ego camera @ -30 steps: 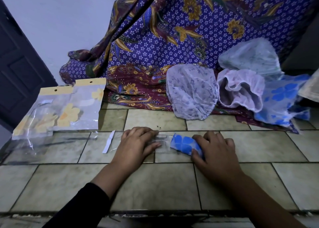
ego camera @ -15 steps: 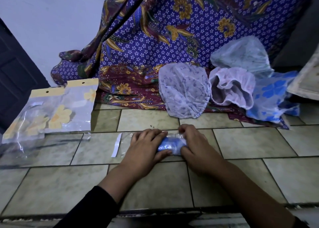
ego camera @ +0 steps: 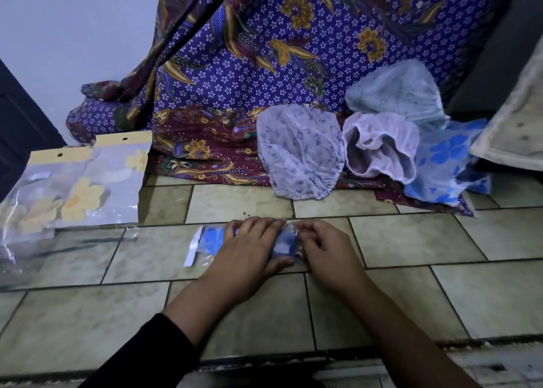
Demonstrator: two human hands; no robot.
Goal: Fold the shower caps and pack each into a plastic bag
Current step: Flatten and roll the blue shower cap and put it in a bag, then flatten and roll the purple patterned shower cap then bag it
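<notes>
A folded blue-flowered shower cap (ego camera: 213, 238) lies inside a small clear plastic bag (ego camera: 205, 255) on the tiled floor (ego camera: 411, 241). My left hand (ego camera: 249, 248) covers the middle of the packet, fingers over its far edge and thumb at its near edge. My right hand (ego camera: 326, 246) has curled fingers and pinches the bag's right end. A white strip (ego camera: 191, 249) sticks out at the bag's left end. Loose caps lie behind: a lilac-print cap (ego camera: 299, 152), a pink cap (ego camera: 379, 144), a pale green cap (ego camera: 396, 94) and a blue-flowered cap (ego camera: 446, 158).
A pile of clear bags with yellow headers (ego camera: 73, 188) lies at the left. A purple batik cloth (ego camera: 249, 50) hangs behind and spreads under the caps. A dark door (ego camera: 17, 123) stands far left, a pale cushion (ego camera: 517, 117) far right.
The blue cap has gone leftward, deeper into the bag, and shows at its left end. My right hand has moved from the cap to the bag's right end; my left hand lies over the packet.
</notes>
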